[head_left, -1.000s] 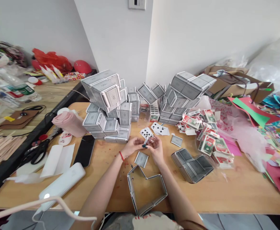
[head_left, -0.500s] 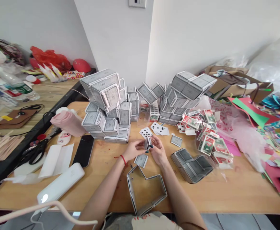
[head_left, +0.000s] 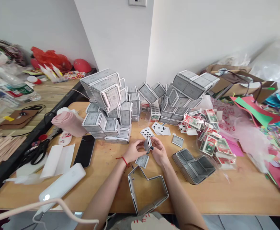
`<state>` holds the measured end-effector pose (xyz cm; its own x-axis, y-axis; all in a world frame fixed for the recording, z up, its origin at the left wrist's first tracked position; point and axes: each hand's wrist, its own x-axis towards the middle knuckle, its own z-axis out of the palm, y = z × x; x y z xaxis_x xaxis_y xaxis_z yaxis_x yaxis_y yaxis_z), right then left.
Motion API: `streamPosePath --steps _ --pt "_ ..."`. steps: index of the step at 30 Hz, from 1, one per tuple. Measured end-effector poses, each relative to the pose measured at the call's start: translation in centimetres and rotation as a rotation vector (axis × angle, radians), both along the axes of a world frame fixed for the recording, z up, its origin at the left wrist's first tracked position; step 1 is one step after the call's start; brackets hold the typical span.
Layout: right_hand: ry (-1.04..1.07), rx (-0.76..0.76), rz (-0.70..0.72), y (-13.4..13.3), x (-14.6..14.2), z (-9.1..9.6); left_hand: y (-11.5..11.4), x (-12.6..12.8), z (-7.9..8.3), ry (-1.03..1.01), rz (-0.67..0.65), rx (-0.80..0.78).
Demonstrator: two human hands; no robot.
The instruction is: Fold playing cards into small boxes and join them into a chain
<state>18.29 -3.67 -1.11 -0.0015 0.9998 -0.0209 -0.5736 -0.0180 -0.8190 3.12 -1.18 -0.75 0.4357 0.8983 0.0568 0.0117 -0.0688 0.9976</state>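
Between my left hand (head_left: pixel 135 151) and my right hand (head_left: pixel 158 149) is a small bundle of playing cards (head_left: pixel 147 144), its grey patterned side showing. Fingers of both hands close on it from either side. Under my hands a single playing card (head_left: pixel 142 161) lies back up on the table. Nearer my body, between my forearms, stands an open heart-shaped frame of cards (head_left: pixel 162 187). Just beyond my hands lie face-up spade cards (head_left: pixel 161 129). A heart-shaped card box (head_left: pixel 193 166) sits right of my right forearm, with a grey card piece (head_left: pixel 177 140) behind it.
Stacked card boxes rise at the back left (head_left: pixel 101 95) and back right (head_left: pixel 187 86). Several red and green card packs (head_left: pixel 209 143) are heaped right. On the left are a black phone (head_left: pixel 84 150), scissors (head_left: pixel 38 151), a white device (head_left: pixel 62 182) and a pink cup (head_left: pixel 68 123).
The bundle is turned slightly, so more of its grey patterned face shows. Both hands stay almost in place around it. The whole view has shifted a little.
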Motion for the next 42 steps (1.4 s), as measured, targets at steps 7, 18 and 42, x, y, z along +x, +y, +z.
streamPosePath --steps 7,18,42 --pt "-0.095 -0.05 0.075 -0.3 -0.3 0.5 -0.6 -0.7 0.0 0.28 0.219 0.331" --pt "-0.37 -0.094 0.18 0.1 -0.5 0.1 -1.2 -1.9 -0.3 0.514 0.256 0.552" --pt "-0.6 -0.075 -0.059 -1.0 -1.4 0.5 -1.3 -1.9 -0.7 0.453 0.224 0.642"
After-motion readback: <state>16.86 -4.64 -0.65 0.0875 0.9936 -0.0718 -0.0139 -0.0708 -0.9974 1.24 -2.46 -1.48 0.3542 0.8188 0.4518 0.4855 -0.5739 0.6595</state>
